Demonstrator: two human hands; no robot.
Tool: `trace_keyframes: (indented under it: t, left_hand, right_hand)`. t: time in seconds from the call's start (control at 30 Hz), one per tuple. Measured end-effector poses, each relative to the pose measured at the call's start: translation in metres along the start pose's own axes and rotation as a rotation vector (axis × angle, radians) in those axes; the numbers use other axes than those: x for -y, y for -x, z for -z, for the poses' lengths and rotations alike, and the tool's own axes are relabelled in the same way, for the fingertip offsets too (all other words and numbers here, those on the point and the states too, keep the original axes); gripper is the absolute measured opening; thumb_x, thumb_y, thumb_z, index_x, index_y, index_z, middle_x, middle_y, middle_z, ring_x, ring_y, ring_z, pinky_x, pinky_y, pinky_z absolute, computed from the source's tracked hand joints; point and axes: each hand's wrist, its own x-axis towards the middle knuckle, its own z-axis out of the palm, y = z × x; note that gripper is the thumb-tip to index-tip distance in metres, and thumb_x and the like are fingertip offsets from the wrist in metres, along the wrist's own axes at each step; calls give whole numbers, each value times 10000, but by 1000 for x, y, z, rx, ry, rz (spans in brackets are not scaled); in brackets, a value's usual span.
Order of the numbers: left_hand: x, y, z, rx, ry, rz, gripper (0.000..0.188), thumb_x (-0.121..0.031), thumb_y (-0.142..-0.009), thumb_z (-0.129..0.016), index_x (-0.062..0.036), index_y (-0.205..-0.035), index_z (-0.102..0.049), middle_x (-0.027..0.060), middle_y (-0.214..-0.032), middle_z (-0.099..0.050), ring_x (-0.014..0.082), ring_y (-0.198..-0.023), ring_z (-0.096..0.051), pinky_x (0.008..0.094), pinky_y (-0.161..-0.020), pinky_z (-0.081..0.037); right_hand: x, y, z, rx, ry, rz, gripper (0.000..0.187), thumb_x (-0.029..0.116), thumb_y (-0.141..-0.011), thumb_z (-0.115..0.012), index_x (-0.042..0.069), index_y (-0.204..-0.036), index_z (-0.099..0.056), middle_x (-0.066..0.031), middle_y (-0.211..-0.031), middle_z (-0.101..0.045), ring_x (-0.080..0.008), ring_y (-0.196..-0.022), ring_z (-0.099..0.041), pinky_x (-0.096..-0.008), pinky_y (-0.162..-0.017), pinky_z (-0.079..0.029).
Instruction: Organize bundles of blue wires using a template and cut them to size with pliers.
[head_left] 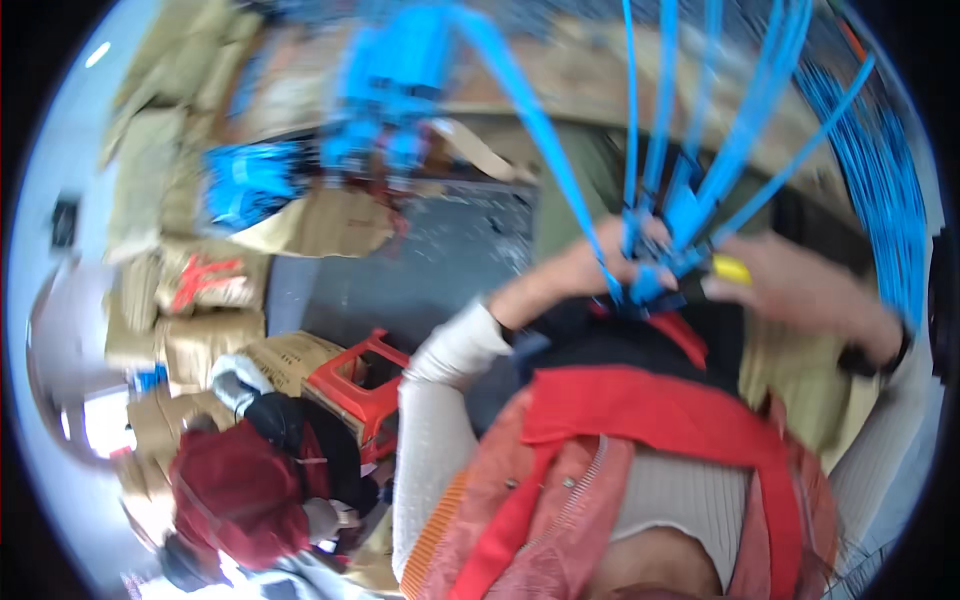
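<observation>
Several flat blue straps (735, 150) with dark fittings run from the far edge toward my lap and gather between my hands. My left hand (625, 255) is closed around their near ends. Close on the right is my right hand (775, 275), smeared by motion, its fingers bent around a small yellow object (731, 268) whose kind I cannot make out. The near strap ends lie between the two hands, above my dark apron (640, 340) with its red band (640, 400).
Beyond my hands hangs a bunch of blue straps (395, 80); a blue bundle (255, 185) lies left of it. More straps (880, 180) hang at right. A red stool (365, 385), brown sacks (210, 340) and a person in dark red (240, 490) are at left.
</observation>
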Motion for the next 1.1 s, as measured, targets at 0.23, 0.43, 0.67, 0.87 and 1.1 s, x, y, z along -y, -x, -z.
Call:
trace_keyframes:
  t: [0.23,0.43,0.67,0.87,1.1]
  left_hand:
    - [-84,1,90,-429,37,127,277,-261,-867,-782,-55,-973,-631,-10,-791,-608,101,-723,-593,293,-637,-500]
    - [-168,-3,240,-690,-270,149,329,-424,-886,-736,-113,-938,-642,-30,-759,-579,90,-724,-575,280,-626,-465]
    - [-158,-47,418,-655,-1017,173,448,-443,-824,-746,-51,-1043,-736,77,-913,-736,181,-872,-680,369,-779,-521]
    - [-80,-83,478,-840,-1183,322,459,-364,-831,-751,-50,-1160,-692,157,-992,-744,278,-911,-716,393,-834,-541]
    - [-103,-67,460,-945,-1023,73,309,-186,-864,-708,-47,-1140,-704,142,-961,-749,215,-884,-722,333,-799,-550]
  right_hand:
    - [-46,-15,-8,-289,-1044,-323,371,359,-1035,-502,0,-1128,-518,-35,-691,-515,-116,-550,-523,-272,-497,-441]
    - [-91,-29,-17,-157,-1146,-323,370,357,-1045,-480,2,-1144,-509,-55,-774,-534,-142,-557,-535,-300,-526,-473]
    - [-90,-50,-28,-63,-1108,-305,373,342,-1033,-517,-12,-1148,-509,-63,-777,-536,-126,-539,-528,-340,-567,-523]
    - [-89,-60,-16,-82,-1102,-351,375,334,-1032,-515,-17,-1163,-509,-59,-767,-543,-126,-536,-520,-333,-582,-522]
    - [-117,-46,14,-310,-1051,-224,398,398,-1048,-447,28,-1134,-564,-24,-647,-544,-113,-496,-519,-260,-464,-432]
